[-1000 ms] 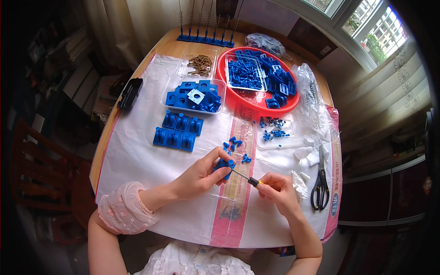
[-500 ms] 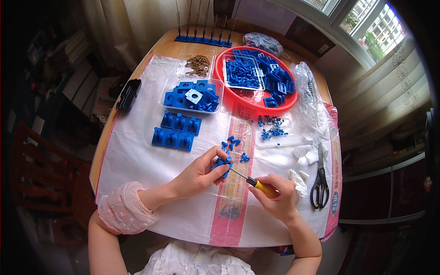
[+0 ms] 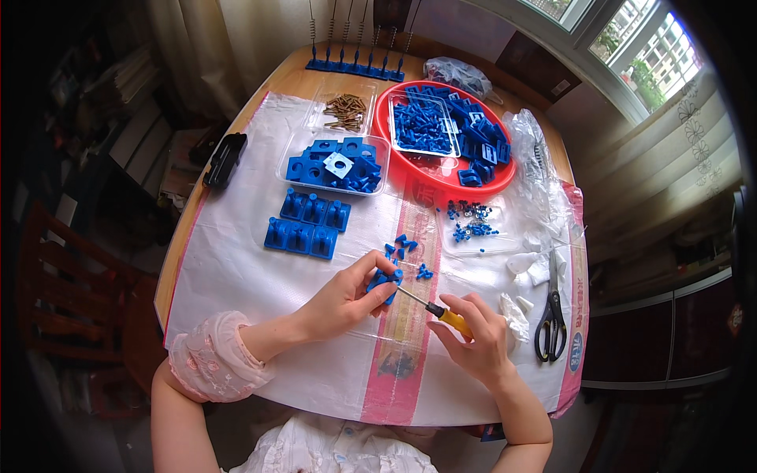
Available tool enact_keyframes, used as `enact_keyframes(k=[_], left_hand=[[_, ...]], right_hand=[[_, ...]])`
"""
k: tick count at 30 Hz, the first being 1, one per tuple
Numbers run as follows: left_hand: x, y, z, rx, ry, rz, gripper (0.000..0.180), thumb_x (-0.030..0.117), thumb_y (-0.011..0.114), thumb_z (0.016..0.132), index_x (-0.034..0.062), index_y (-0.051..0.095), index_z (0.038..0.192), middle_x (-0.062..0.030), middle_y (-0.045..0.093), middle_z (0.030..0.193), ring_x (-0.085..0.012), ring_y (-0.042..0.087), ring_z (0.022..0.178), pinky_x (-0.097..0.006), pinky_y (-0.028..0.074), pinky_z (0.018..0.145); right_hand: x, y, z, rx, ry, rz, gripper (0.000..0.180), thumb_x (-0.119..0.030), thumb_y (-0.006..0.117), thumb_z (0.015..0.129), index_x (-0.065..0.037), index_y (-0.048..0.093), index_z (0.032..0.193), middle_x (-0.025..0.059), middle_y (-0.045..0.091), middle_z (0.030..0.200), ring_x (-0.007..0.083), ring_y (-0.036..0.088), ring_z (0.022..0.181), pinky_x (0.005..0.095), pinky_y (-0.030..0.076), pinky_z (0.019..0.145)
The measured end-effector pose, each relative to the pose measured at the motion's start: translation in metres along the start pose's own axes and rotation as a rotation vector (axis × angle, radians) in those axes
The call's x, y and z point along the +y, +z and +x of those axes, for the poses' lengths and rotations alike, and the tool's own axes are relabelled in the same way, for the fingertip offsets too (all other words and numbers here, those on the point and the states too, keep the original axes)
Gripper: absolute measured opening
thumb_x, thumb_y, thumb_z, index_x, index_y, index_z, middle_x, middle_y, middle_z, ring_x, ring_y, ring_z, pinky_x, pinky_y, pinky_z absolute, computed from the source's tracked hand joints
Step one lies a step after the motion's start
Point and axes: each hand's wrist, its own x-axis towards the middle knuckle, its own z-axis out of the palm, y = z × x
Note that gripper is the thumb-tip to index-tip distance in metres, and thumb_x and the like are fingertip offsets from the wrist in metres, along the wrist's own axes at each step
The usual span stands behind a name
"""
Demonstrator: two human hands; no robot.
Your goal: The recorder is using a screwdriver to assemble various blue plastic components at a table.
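Observation:
My left hand (image 3: 347,298) pinches a small blue plastic part (image 3: 385,284) above the middle of the table; the fingers cover some of it. In my right hand (image 3: 478,337) is a screwdriver (image 3: 453,320) with a yellow and black handle. Its metal shaft points up and left, and the tip meets the blue part or lies right beside it. Just beyond the left fingers lie several loose small blue pieces (image 3: 404,244). Farther left, rows of assembled blue parts (image 3: 300,239) stand on the white sheet.
A clear box of blue plates (image 3: 300,169), a tray of brass-coloured screws (image 3: 345,112) and a red basin (image 3: 505,183) of blue parts stand behind. Right are a tray of small fittings (image 3: 473,225), scissors (image 3: 550,323) and crumpled plastic (image 3: 530,169). A black case (image 3: 226,160) lies left.
The fingers of my right hand have loosened and lifted a little on the screwdriver handle. My left hand keeps its pinch on the blue part. The whole view has shifted slightly.

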Motion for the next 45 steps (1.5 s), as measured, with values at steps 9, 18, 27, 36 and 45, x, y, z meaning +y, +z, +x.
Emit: enact_keyframes(k=[9, 18, 27, 36, 45], left_hand=[[0.0, 0.0, -0.001, -0.019, 0.002, -0.096, 0.013, 0.011, 0.053, 0.102, 0.0066, 0.045, 0.112, -0.0013, 0.056, 0.081, -0.0066, 0.053, 0.072, -0.023, 0.045, 0.065], [0.008, 0.001, -0.006, 0.005, 0.359, 0.432, 0.019, 0.008, 0.055, 0.1, 0.0038, 0.051, 0.118, -0.0007, 0.056, 0.082, -0.0062, 0.053, 0.072, -0.022, 0.045, 0.065], [-0.003, -0.004, 0.002, 0.02, -0.053, -0.088, 0.012, 0.014, 0.053, 0.103, 0.007, 0.046, 0.11, -0.0016, 0.058, 0.083, -0.0049, 0.056, 0.072, -0.021, 0.048, 0.064], [0.001, 0.0, -0.001, -0.029, -0.028, -0.061, 0.014, 0.014, 0.053, 0.103, 0.0071, 0.045, 0.111, -0.0014, 0.056, 0.082, -0.0057, 0.054, 0.073, -0.022, 0.047, 0.066], [0.002, -0.002, -0.003, 0.008, 0.083, 0.205, 0.017, 0.012, 0.055, 0.101, 0.0053, 0.047, 0.114, -0.0039, 0.06, 0.08, -0.0079, 0.057, 0.071, -0.023, 0.047, 0.064]], right_hand=[[0.003, -0.009, -0.002, 0.06, -0.1, -0.048, 0.022, -0.005, 0.081, 0.074, -0.004, 0.067, 0.09, 0.0048, 0.06, 0.067, 0.0178, 0.059, 0.051, 0.0296, 0.043, 0.044], [0.016, 0.002, -0.006, -0.246, 0.363, 0.442, 0.016, -0.007, 0.077, 0.081, 0.0, 0.074, 0.094, 0.0056, 0.064, 0.068, 0.0057, 0.051, 0.054, 0.0244, 0.04, 0.05], [0.006, 0.008, -0.004, 0.021, 0.066, 0.139, 0.026, -0.002, 0.078, 0.077, -0.003, 0.067, 0.101, 0.0075, 0.062, 0.073, 0.0168, 0.06, 0.056, 0.0283, 0.045, 0.048], [0.006, -0.002, -0.004, -0.011, -0.034, 0.063, 0.024, -0.002, 0.079, 0.075, -0.002, 0.067, 0.095, 0.0083, 0.063, 0.073, 0.0205, 0.064, 0.058, 0.0298, 0.048, 0.049], [0.006, -0.002, -0.002, -0.189, 0.21, 0.209, 0.021, -0.008, 0.076, 0.083, 0.002, 0.068, 0.1, 0.0115, 0.062, 0.073, 0.0191, 0.06, 0.058, 0.0287, 0.045, 0.053]])
